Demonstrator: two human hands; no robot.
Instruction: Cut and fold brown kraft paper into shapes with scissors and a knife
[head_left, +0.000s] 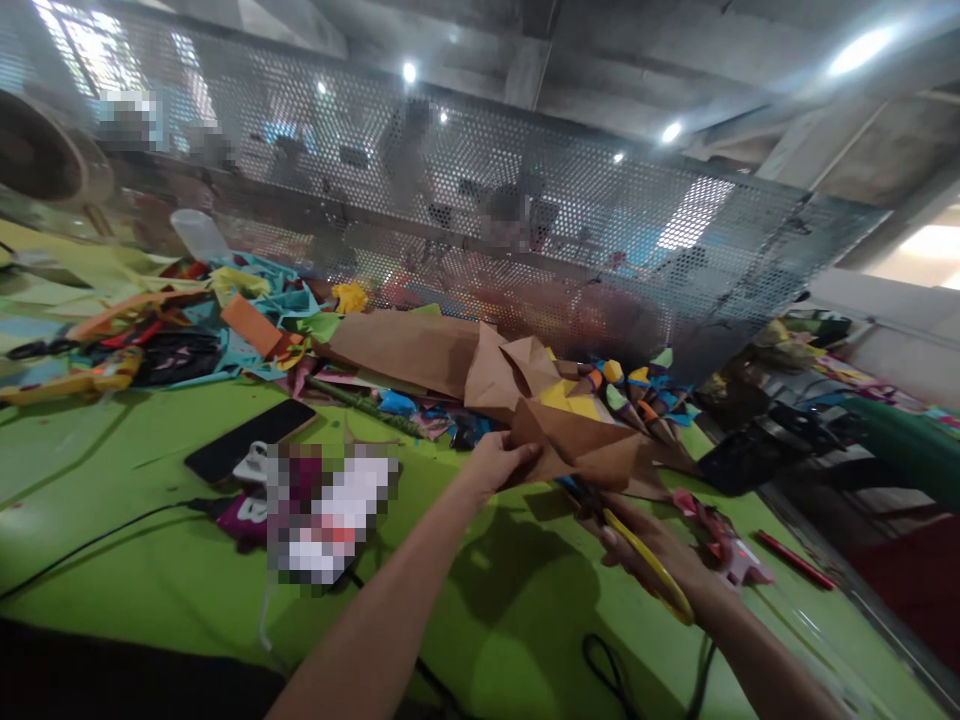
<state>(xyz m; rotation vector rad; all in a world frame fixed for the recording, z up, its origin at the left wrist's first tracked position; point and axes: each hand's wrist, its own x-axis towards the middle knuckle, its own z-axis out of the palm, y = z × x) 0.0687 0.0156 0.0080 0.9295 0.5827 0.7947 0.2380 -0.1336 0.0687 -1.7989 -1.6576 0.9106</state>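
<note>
Nearest to me, two bare forearms stretch out over the green table (525, 620). The left hand (499, 462) is closed on the near edge of a folded piece of brown paper (592, 445), pinching it between thumb and fingers and holding it just above the tabletop. The right hand (649, 555) is wrapped around yellow-handled scissors (660, 582), whose blades point up at the underside of that paper; whether they touch it I cannot tell. Just right of this hand lies a pink scrap (724, 550), and further right a red pen (795, 560). Behind the paper sit small coloured cones (630, 392) and a larger brown sheet (405, 350). A dark phone (251, 440) lies well to the left, and a perforated metal screen (525, 200) backs the table.
</note>
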